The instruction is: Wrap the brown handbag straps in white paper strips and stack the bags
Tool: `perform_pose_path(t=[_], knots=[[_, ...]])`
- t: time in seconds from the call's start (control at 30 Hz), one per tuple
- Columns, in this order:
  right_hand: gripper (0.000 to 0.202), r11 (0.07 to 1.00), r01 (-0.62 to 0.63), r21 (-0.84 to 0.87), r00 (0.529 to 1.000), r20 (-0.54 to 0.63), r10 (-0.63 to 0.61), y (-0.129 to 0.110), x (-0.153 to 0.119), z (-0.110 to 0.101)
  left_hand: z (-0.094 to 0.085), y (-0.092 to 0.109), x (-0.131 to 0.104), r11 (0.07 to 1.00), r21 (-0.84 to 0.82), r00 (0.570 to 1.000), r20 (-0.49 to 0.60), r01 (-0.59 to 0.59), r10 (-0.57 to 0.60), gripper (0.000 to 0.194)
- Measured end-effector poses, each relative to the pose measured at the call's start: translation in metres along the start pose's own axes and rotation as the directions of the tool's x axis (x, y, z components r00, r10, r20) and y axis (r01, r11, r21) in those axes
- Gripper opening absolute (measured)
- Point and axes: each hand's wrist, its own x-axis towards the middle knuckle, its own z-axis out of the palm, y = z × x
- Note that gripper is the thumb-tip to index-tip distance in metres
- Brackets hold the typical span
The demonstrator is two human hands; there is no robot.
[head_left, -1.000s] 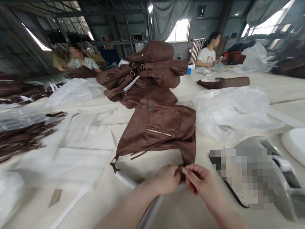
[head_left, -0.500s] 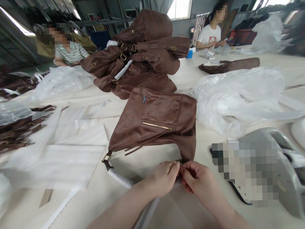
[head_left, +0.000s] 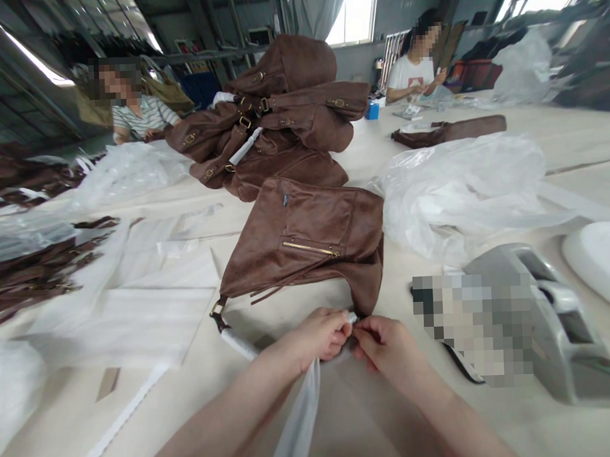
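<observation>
A brown leather handbag (head_left: 315, 221) lies flat on the table, its slanted brass zipper facing up. Its strap, partly covered in white wrapping (head_left: 239, 344), runs from the ring at the bag's lower left and passes behind my left forearm. My left hand (head_left: 326, 334) is closed around a white wrapping strip (head_left: 299, 415), whose loose length hangs toward me; a white tip pokes out above the fingers. Just below the bag's lower right corner, my right hand (head_left: 383, 339) pinches with thumb and forefinger close beside the left. What lies between those fingertips is hidden.
Brown bags (head_left: 281, 122) are piled behind. Clear plastic (head_left: 458, 190) lies at right, above a grey tape dispenser (head_left: 553, 326). White sheets (head_left: 118, 321) and brown straps (head_left: 31, 278) lie at left. One person (head_left: 141, 114) is at back left, another (head_left: 414, 71) at back right.
My left fingers have curled tighter, and a white tip now shows above them. The white strip hangs more plainly below my left hand. The view has shifted slightly.
</observation>
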Motion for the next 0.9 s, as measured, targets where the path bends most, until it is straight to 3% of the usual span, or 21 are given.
perform_pose_path(t=[0.2, 0.33, 0.4, 0.47, 0.63, 0.73, 0.8, 0.83, 0.9], knots=[[0.017, 0.996, 0.067, 0.053, 0.998, -0.010, -0.067, 0.005, 0.003, 0.006, -0.008, 0.004, -0.006, 0.963, -0.213, 0.983, 0.117, 0.167, -0.145, 0.026], [0.012, 0.976, 0.218, 0.026, 0.972, -0.092, -0.215, 0.012, 0.006, 0.013, -0.002, 0.009, -0.021, 0.857, -0.360, 0.886, 0.415, 0.369, -0.207, 0.031], [0.009, 0.945, 0.327, -0.026, 0.935, -0.139, -0.327, 0.015, 0.009, 0.016, 0.004, 0.010, -0.029, 0.836, -0.377, 0.849, 0.497, 0.399, -0.181, 0.035], [0.009, 0.935, 0.353, -0.014, 0.928, -0.119, -0.352, 0.017, 0.010, 0.018, 0.008, 0.009, -0.035, 0.842, -0.406, 0.870, 0.473, 0.355, -0.139, 0.036], [0.022, 0.990, 0.142, 0.019, 0.988, 0.062, -0.143, 0.006, 0.000, 0.006, 0.000, 0.004, -0.034, 0.897, -0.405, 0.955, 0.290, 0.178, -0.059, 0.033], [0.028, 0.981, 0.175, -0.086, 0.984, -0.016, -0.177, -0.003, -0.009, -0.016, -0.008, -0.001, -0.028, 0.936, -0.342, 0.990, 0.135, 0.080, -0.035, 0.036], [0.026, 0.953, 0.184, -0.242, 0.939, -0.242, -0.243, -0.002, -0.010, -0.038, -0.010, -0.005, -0.026, 0.951, -0.309, 0.998, 0.065, 0.030, -0.010, 0.036], [0.023, 0.927, 0.148, -0.344, 0.880, -0.382, -0.282, 0.001, -0.009, -0.051, -0.010, -0.008, -0.026, 0.954, -0.298, 0.999, 0.048, 0.011, 0.003, 0.035], [0.024, 0.850, -0.002, -0.526, 0.713, -0.597, -0.368, 0.012, -0.005, -0.077, -0.010, -0.013, -0.026, 0.959, -0.283, 0.999, 0.039, -0.025, 0.037, 0.033]])
